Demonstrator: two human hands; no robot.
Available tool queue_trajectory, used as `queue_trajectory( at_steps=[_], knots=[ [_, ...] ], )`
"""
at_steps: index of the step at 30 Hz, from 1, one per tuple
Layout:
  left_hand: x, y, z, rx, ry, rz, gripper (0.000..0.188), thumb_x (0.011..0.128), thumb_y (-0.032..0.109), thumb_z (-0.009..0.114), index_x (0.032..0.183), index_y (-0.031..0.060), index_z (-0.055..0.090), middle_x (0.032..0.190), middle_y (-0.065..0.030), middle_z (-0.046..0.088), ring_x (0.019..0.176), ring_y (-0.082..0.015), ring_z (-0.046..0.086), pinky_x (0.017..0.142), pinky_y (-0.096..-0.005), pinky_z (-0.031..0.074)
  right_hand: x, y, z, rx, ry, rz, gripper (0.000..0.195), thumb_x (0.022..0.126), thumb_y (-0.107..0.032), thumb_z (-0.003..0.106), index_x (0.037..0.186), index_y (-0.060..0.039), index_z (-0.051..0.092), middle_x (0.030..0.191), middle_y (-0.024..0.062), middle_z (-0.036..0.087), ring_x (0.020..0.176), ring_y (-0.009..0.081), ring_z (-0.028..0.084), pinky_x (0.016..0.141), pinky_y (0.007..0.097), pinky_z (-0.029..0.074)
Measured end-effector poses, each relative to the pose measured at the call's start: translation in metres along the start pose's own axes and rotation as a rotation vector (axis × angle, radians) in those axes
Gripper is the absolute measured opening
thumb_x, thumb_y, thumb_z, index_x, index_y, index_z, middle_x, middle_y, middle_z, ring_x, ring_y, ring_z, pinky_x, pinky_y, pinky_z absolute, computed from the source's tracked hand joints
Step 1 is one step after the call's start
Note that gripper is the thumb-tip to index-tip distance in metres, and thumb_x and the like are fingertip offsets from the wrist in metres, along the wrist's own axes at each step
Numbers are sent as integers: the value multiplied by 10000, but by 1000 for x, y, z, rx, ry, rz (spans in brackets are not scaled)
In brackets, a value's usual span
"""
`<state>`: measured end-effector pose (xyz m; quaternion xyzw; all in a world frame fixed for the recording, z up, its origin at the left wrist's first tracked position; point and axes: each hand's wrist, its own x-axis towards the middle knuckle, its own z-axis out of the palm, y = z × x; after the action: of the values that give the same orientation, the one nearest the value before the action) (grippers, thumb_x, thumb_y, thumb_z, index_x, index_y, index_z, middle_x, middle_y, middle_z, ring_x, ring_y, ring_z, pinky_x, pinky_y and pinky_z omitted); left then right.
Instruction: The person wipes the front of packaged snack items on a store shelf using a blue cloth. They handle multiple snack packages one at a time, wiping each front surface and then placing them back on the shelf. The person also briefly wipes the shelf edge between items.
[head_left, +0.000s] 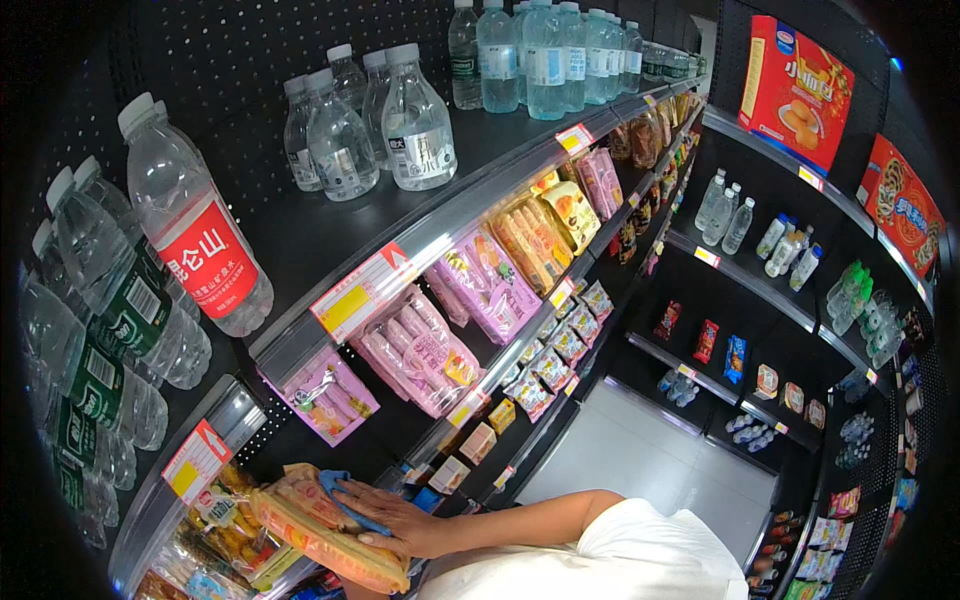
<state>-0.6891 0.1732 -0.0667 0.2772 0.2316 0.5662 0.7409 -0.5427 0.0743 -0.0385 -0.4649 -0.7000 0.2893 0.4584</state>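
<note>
My right hand (394, 521) reaches in from the right and presses a folded blue cloth (352, 506) against the side of a clear-wrapped bread package (330, 536). The package is tilted in front of the lower left shelf. Below it, a strip of my left wrist or forearm (365, 590) shows at the bottom edge; the package hides the fingers, which seem to support it from beneath. Beside it on that shelf are more wrapped breads (225, 517). Pink bread packs (420, 352) and a purple pack (491, 285) stand on the neighbouring shelf section.
Clear water bottles (416, 124) and a red-labelled bottle (202, 232) stand along the upper shelf, with green-labelled bottles (124, 300) at the left. Price tags (364, 292) line the shelf edge. Opposite are shelves with red boxes (799, 94). Grey floor (652, 457) lies between.
</note>
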Motion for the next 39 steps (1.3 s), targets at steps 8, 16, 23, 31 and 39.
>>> queue_trajectory(
  at_steps=[8,16,23,31,39],
  knots=[
    [16,3,-1,94,52,135,456,1005,463,494,1280,100,506,1187,-89,599,1067,-228,622,924,-374,522,-43,-10,-43,294,-41,284,698,1030,-420,454,1548,-16,218,1594,192,265,1472,337,265,1186,413,238],
    [40,-25,75,315,235,487,344,997,280,609,1226,51,493,1148,-52,613,1039,-152,612,912,-315,508,-38,46,-50,1064,359,712,707,952,-524,589,1480,-100,385,1432,87,488,1300,223,482,1061,384,409],
    [74,-61,75,499,288,518,277,962,205,672,1144,51,531,895,15,585,719,-41,511,599,-205,426,-30,46,-81,1159,490,858,602,988,-477,547,1448,-109,422,1402,76,523,1261,221,526,1040,400,450],
    [70,-68,95,485,255,416,356,937,32,617,1266,0,484,1118,-58,597,1009,-113,570,899,-263,462,-33,51,-93,1148,454,792,540,1035,-441,458,1430,-75,424,1390,95,528,1258,213,529,1057,369,438],
    [86,-94,73,457,284,530,262,955,70,625,1187,-15,540,1037,-60,634,922,-106,598,803,-271,514,-47,38,-107,379,92,632,525,1052,-435,401,1414,-56,436,1395,118,534,1282,244,518,1105,394,393]
  ],
)
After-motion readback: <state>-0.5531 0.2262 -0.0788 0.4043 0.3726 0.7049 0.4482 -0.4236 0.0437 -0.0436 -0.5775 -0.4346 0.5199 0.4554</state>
